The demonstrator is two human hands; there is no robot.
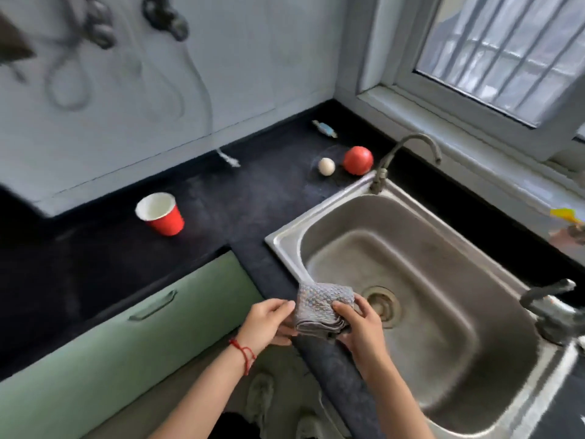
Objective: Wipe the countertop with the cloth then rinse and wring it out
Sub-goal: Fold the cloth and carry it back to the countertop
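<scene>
A folded grey cloth (319, 307) is held between both hands, above the front edge of the dark countertop (247, 198) and the near left corner of the steel sink (421, 299). My left hand (266, 321) grips its left side. My right hand (361, 327) grips its right side, thumb on top. The sink basin looks dry, and no water runs from the curved tap (408, 153) at its far corner.
On the countertop stand a red cup (161, 213), a white egg-like ball (326, 166), a red ball (358, 160) and a small blue object (324, 128). A second dark tap (550, 312) sits at the sink's right. Green cabinet fronts (126, 327) lie below; a window is at upper right.
</scene>
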